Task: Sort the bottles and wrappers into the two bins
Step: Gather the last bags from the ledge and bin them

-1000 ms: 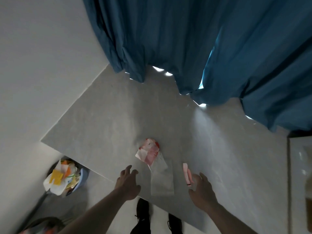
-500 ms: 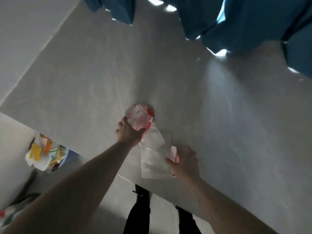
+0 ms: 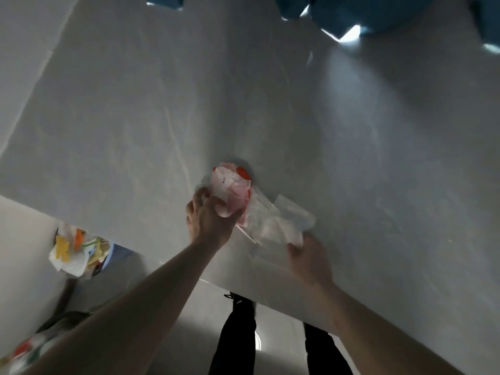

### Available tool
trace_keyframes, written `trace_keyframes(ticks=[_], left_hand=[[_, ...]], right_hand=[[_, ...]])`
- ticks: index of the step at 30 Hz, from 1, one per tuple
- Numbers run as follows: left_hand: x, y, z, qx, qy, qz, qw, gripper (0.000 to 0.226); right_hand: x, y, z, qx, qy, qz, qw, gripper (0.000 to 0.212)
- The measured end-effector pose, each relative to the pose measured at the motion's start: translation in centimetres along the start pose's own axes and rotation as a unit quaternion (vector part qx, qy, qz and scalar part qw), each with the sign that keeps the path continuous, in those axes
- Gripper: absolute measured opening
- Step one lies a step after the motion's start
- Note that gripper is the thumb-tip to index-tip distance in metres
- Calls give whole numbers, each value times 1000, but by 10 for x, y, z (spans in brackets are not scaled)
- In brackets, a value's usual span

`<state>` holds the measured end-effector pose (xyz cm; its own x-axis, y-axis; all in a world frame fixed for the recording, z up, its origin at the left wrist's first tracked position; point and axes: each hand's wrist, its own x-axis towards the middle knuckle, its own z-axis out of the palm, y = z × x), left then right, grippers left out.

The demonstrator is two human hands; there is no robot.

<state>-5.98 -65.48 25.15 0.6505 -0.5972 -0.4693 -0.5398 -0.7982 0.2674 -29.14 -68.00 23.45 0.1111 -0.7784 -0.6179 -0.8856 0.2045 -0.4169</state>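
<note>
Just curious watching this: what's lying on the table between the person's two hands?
In the head view, a clear plastic wrapper lies between the left hand and right hand.

Both forearms are bare, with no sleeves visible. The left hand (image 3: 208, 220) and right hand (image 3: 311, 259) are ungloved. The legs (image 3: 235, 345) wear black trousers.
</note>
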Motion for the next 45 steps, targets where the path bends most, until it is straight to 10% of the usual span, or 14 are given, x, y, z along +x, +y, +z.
trace_keyframes(ticks=[9,16,24,27,36,42,45], left_hand=[[-26,58,17,-109,-32,-51,992,92],[-72,72,2,26,-105,-38,993,47],[-237,90,-89,-128,-162,-94,974,54],[-290,99,-128,-292,-141,-95,941,22],[-367,96,-187,-443,-34,-38,895,34],[-389,59,-209,-474,21,-34,880,23],[-398,33,-215,-481,60,-16,874,22]], right_hand=[[-21,88,-72,94,71,152,981,60],[-64,107,-133,94,33,142,985,60],[-174,82,-251,121,-7,89,989,45],[-205,79,-286,129,-35,57,989,29],[-229,63,-340,103,-50,-31,993,22],[-193,37,-317,92,-92,-98,987,82],[-223,-19,-321,65,-105,-142,982,56]])
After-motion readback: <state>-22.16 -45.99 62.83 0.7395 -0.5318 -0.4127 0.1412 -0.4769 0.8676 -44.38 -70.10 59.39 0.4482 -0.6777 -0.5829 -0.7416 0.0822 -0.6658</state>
